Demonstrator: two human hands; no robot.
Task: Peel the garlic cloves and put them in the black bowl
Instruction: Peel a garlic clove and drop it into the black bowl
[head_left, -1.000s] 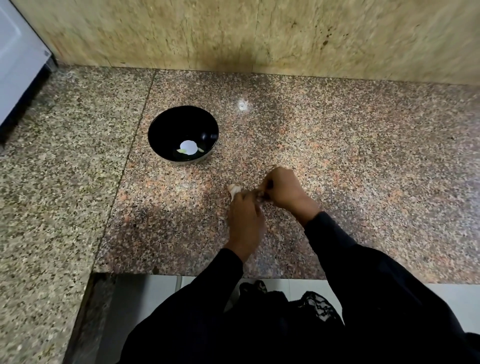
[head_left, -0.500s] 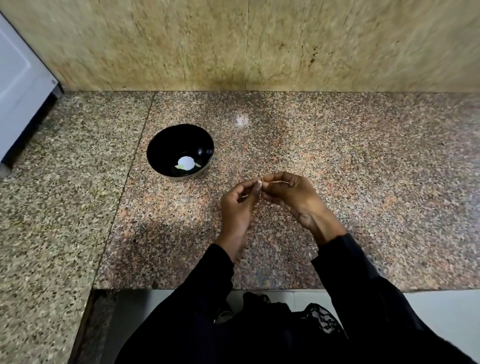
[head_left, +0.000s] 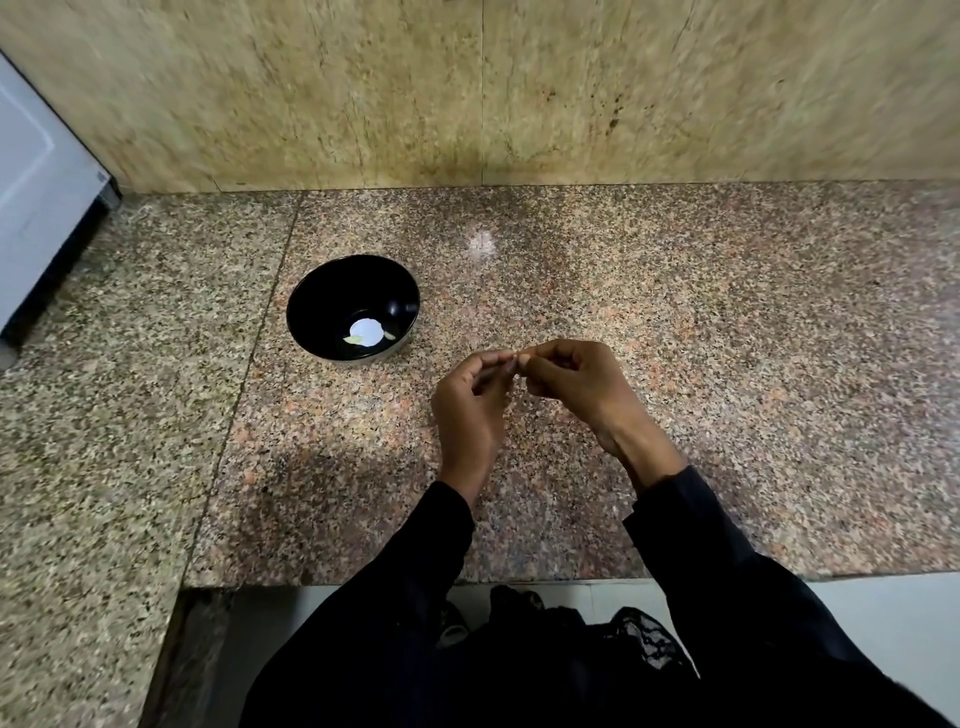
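A black bowl (head_left: 353, 306) stands on the granite counter (head_left: 675, 338), left of my hands; two small pale garlic pieces (head_left: 354, 339) lie at its bottom beside a bright reflection. My left hand (head_left: 470, 405) and my right hand (head_left: 576, 387) are raised over the counter with fingertips meeting. Between them they pinch a small garlic clove (head_left: 521, 356), of which only a pale sliver shows; the rest is hidden by fingers.
A stone wall (head_left: 467, 88) rises behind the counter. A white appliance (head_left: 36, 192) stands at the far left. The counter's front edge (head_left: 519, 582) runs just before my body, with pale floor below it.
Both hands lifted from the counter surface, where they were working on the clove, and now hold it in the air. The pale scrap seen by my left hand a second ago is out of sight.
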